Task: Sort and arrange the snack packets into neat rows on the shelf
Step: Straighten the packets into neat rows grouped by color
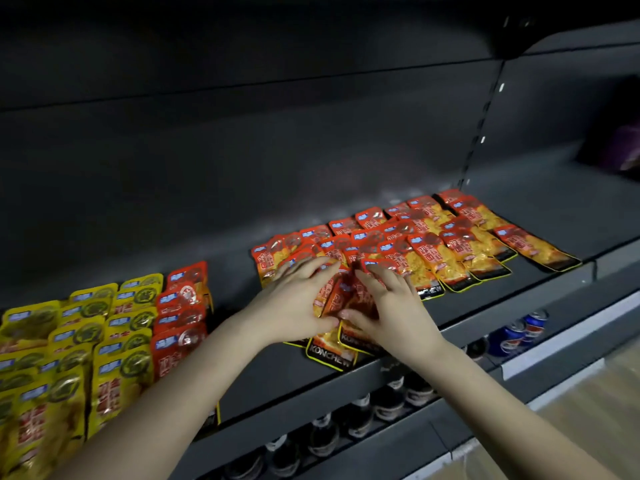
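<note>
A loose spread of red snack packets [433,237] lies across the middle and right of the dark shelf [294,372]. My left hand [298,299] and my right hand [388,306] meet over a small bunch of red packets [341,306] at the shelf's front, fingers curled round its sides and thumbs pinching below. The bunch's black lower ends stick out past the shelf edge. At the left stand ordered rows: yellow packets [69,344] and one column of red packets [181,317].
The shelf's grey back panel [242,150] rises behind the packets. A lower shelf holds dark bottles [349,424] and blue cans [519,334]. A purple object [623,147] sits in the far right bay. Wooden floor [588,410] shows at the lower right.
</note>
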Demonstrator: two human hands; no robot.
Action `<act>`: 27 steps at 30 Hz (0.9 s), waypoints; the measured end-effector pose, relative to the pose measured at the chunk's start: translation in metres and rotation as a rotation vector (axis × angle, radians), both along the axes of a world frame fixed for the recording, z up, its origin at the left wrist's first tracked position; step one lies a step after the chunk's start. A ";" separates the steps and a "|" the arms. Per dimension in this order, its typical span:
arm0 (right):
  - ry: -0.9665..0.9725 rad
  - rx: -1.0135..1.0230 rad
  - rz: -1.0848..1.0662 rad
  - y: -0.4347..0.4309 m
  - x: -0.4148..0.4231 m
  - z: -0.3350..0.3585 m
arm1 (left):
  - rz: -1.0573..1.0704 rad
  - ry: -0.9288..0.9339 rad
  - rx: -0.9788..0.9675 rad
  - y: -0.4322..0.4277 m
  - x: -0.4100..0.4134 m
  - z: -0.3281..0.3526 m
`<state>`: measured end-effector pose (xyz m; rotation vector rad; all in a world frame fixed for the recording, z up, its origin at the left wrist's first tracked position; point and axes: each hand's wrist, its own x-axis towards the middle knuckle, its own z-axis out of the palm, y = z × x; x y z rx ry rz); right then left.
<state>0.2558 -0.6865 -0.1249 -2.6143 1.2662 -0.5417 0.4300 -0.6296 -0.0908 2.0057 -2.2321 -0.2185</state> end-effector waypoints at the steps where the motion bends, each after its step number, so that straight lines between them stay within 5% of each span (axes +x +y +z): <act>1: 0.016 0.010 -0.001 -0.003 -0.005 -0.001 | -0.006 0.000 0.012 -0.004 -0.004 -0.001; 20: 0.079 0.093 -0.069 -0.028 -0.049 -0.008 | -0.062 0.028 0.154 -0.049 -0.051 -0.008; 27: -0.079 0.179 -0.075 -0.027 -0.050 -0.003 | 0.004 0.082 0.169 -0.053 -0.061 -0.004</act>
